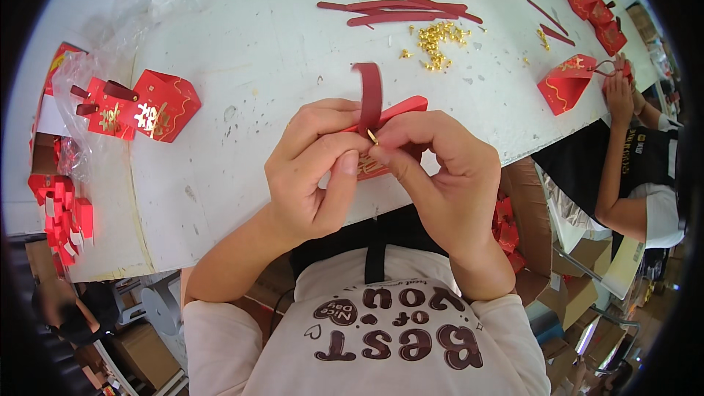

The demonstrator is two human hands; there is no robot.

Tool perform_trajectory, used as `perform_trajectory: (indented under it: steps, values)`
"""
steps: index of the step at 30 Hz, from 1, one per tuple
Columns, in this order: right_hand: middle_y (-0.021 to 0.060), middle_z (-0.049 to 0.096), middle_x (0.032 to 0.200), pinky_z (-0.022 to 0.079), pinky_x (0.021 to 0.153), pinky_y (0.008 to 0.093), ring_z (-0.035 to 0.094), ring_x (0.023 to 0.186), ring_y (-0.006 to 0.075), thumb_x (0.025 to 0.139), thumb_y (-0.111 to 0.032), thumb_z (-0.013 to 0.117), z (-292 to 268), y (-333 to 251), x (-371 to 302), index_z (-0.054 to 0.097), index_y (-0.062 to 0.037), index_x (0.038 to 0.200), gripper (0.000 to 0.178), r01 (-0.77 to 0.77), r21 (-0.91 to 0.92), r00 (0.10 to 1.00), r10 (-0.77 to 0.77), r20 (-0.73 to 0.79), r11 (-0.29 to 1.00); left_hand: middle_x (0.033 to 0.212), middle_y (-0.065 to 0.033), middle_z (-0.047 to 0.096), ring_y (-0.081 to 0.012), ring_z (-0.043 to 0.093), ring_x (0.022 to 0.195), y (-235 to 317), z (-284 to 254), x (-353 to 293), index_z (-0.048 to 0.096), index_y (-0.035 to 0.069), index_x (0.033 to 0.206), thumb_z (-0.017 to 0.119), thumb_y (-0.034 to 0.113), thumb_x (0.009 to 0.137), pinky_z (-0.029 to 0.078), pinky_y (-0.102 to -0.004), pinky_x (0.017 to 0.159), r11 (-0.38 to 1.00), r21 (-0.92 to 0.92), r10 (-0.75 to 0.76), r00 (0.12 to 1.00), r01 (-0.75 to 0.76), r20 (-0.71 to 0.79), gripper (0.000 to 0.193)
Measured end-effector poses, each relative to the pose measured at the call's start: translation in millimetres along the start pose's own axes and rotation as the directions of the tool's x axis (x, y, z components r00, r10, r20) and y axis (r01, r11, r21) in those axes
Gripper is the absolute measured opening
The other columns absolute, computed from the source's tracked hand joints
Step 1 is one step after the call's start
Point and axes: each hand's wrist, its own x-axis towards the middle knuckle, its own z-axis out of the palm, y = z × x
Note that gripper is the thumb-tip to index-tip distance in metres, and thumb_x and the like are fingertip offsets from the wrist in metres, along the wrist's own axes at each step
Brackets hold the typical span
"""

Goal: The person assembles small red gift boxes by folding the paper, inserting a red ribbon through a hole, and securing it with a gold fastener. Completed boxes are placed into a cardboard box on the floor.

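Note:
A dark red strap (pixel 371 97) stands up from between my hands, its free end curling over to the left. My left hand (pixel 309 165) is closed on the strap's lower part and on the edge of a red gift box (pixel 409 107) with gold print. Thumb and forefinger of my right hand (pixel 451 172) pinch a small gold rivet (pixel 373 136) at the foot of the strap. Most of the box is hidden behind my fingers. Beyond my hands lie several loose dark red straps (pixel 400 12) and a heap of gold rivets (pixel 438 42).
Finished red boxes with straps (pixel 167 105) stand at the left beside clear plastic wrap (pixel 92 92). At the right a co-worker's hands (pixel 622 95) handle a red piece near another red box (pixel 565 84). A cardboard carton (pixel 529 205) with red pieces stands below the table's right edge.

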Motion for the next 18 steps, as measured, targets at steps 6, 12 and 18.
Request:
perform_trajectory:
  steps: [6,12,18]
  values:
    - [0.0102,0.065,0.076,0.051,0.058,0.0271,0.063,0.066,0.0191,0.073,0.005,0.069,0,1,7,0.065,0.0004,0.085,0.013,0.059,-0.170,0.997,-0.065,-0.028,0.984,0.092,-0.0155,0.059,-0.0230,0.060,0.086,3,-5,-3,0.059,-0.004,0.084,0.055,-0.007,0.079,0.048,-0.0286,0.075,0.997,-0.008,-0.074,0.997,0.074,0.013,0.007]
    - [0.0087,0.066,0.077,0.049,0.058,0.0288,0.061,0.067,0.0213,0.069,0.004,0.072,7,6,-1,0.066,-0.0021,0.081,0.015,0.165,-0.258,0.977,-0.193,-0.086,0.952,0.097,-0.0115,0.063,-0.0140,0.060,0.087,17,6,-1,0.055,-0.004,0.103,0.063,-0.001,0.084,0.047,-0.0255,0.080,0.734,-0.527,-0.535,0.843,0.428,-0.062,0.021]
    - [0.0079,0.067,0.079,0.050,0.060,0.0287,0.061,0.070,0.0212,0.067,0.005,0.073,12,20,-6,0.066,-0.0027,0.081,0.017,0.195,-0.157,0.971,-0.213,-0.105,0.968,0.100,-0.0125,0.065,-0.0141,0.061,0.089,12,-4,6,0.056,-0.005,0.110,0.074,0.000,0.076,0.047,-0.0260,0.083,0.804,-0.344,-0.537,0.840,0.485,-0.072,0.039]
